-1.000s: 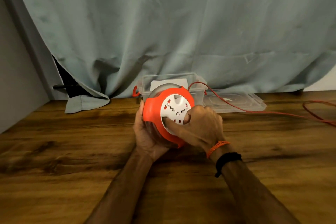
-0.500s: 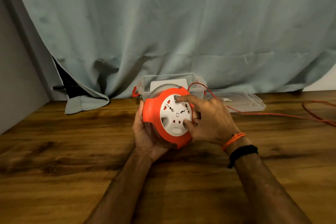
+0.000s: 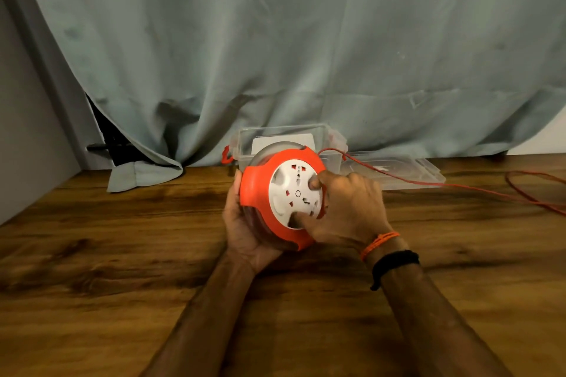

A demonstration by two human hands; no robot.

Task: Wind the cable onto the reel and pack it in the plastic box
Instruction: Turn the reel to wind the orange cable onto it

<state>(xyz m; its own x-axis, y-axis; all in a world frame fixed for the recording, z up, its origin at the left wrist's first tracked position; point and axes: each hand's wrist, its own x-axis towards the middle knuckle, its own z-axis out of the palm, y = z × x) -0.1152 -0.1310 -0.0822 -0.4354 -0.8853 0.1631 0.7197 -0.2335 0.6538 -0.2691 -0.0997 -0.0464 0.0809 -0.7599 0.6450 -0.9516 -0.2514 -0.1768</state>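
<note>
We see a dark-grained wooden table (image 3: 122,254) backed by a grey-green fabric curtain (image 3: 275,40). Our left hand (image 3: 245,229) cups the round orange-and-white plastic cable reel (image 3: 275,193) from behind, while our right hand (image 3: 346,211) pinches its white socket face. The thin orange cable (image 3: 428,182) trails right, cut off at the edge. Behind the reel sits the clear plastic box (image 3: 291,135), partly hidden, its clear flat lid (image 3: 407,171) beside it.

Plastic box (image 3: 332,144) at 12 o'clock behind reel (image 3: 260,193); cable (image 3: 459,187) strung across 2 o'clock; bare table (image 3: 107,254) at 9.
</note>
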